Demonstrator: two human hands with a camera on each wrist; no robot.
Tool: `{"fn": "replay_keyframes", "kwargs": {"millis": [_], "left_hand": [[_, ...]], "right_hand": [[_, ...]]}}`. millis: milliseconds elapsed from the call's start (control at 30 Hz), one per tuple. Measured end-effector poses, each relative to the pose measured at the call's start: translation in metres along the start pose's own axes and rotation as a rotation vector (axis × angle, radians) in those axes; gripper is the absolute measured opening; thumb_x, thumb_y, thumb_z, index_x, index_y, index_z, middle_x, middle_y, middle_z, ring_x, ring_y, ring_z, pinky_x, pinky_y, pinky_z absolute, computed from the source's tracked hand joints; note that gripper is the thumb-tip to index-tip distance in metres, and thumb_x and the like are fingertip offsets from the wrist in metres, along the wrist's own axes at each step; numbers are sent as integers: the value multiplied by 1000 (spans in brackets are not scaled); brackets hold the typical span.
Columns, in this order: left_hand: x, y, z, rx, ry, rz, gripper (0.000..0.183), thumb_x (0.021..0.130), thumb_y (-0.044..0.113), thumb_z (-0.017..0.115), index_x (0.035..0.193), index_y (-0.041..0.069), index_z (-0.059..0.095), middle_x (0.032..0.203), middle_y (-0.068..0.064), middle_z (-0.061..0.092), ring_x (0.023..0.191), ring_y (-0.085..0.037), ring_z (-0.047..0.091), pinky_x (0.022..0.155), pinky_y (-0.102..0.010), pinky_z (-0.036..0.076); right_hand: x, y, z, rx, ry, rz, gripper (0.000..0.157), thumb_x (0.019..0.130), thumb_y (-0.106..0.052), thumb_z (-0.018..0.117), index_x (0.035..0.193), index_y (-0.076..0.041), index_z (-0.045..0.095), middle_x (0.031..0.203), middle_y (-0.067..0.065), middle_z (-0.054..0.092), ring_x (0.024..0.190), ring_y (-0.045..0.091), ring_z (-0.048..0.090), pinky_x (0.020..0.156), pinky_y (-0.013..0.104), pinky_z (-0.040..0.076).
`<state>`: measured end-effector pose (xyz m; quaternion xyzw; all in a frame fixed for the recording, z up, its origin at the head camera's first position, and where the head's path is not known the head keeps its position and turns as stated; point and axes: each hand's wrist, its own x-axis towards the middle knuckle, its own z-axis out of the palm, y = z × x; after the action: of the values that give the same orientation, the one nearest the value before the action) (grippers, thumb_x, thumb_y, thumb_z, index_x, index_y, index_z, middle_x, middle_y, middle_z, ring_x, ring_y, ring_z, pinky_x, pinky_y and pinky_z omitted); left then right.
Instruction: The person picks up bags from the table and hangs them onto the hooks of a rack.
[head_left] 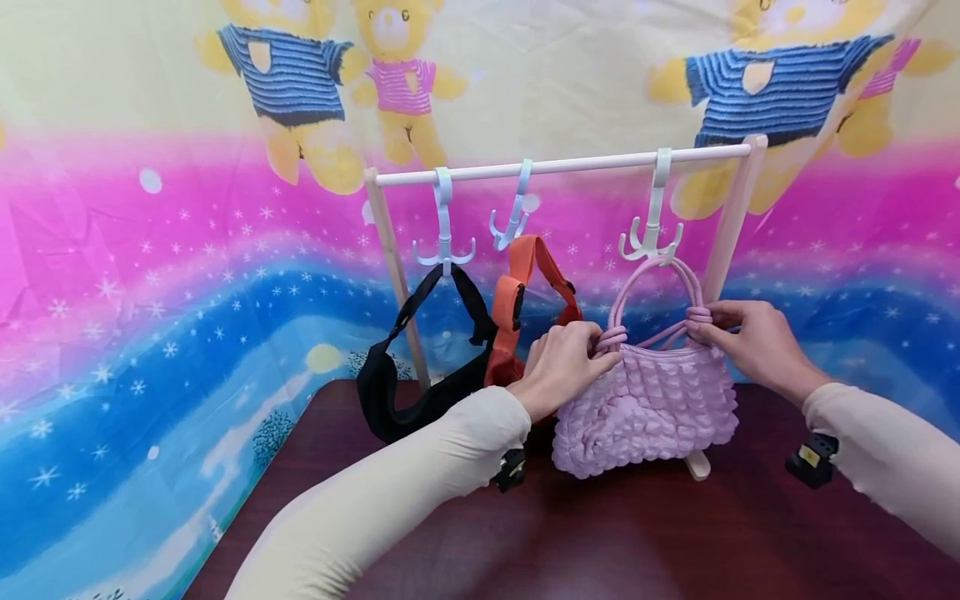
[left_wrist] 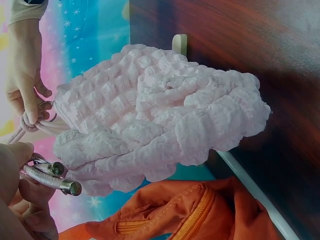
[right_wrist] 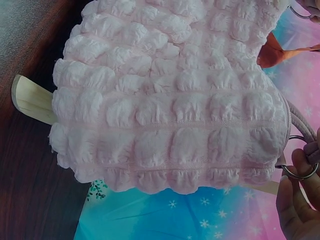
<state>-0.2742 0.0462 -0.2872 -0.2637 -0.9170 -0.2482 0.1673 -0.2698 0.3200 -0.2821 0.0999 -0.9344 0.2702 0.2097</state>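
Note:
A pink puffy handbag [head_left: 645, 404] hangs by its cord handle [head_left: 626, 292] from a whitish hook [head_left: 654, 208] at the rack's right end. My left hand [head_left: 562, 362] pinches the knotted cord at the bag's left top corner. In the left wrist view, metal-tipped cord ends [left_wrist: 55, 177] stick out by the left fingers. My right hand [head_left: 761, 342] grips the knot [head_left: 699, 317] at the right corner, close to a metal ring [right_wrist: 300, 172]. The bag's body hangs slightly tilted, its lower left part bunched up.
Two blue hooks [head_left: 444, 221] share the rack's white bar [head_left: 585, 165]. A black bag [head_left: 382, 400] hangs from the left one. Between it and the handbag is an orange bag [head_left: 506, 333]. The rack stands on a dark red-brown table [head_left: 600, 533] before a bear-print cloth [head_left: 187, 292].

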Motion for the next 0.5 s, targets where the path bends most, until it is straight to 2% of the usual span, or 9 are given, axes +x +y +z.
{"fn": "replay_keyframes", "kwargs": {"millis": [500], "left_hand": [[0, -3, 3, -6, 7, -1, 23, 94, 46, 70, 87, 26, 61, 70, 10, 57, 59, -3, 53, 50, -20, 39]], "right_hand": [[2, -2, 0, 0, 2, 5, 49, 102, -32, 62, 133, 6, 61, 110, 30, 69, 98, 41, 66, 58, 21, 50]]}}
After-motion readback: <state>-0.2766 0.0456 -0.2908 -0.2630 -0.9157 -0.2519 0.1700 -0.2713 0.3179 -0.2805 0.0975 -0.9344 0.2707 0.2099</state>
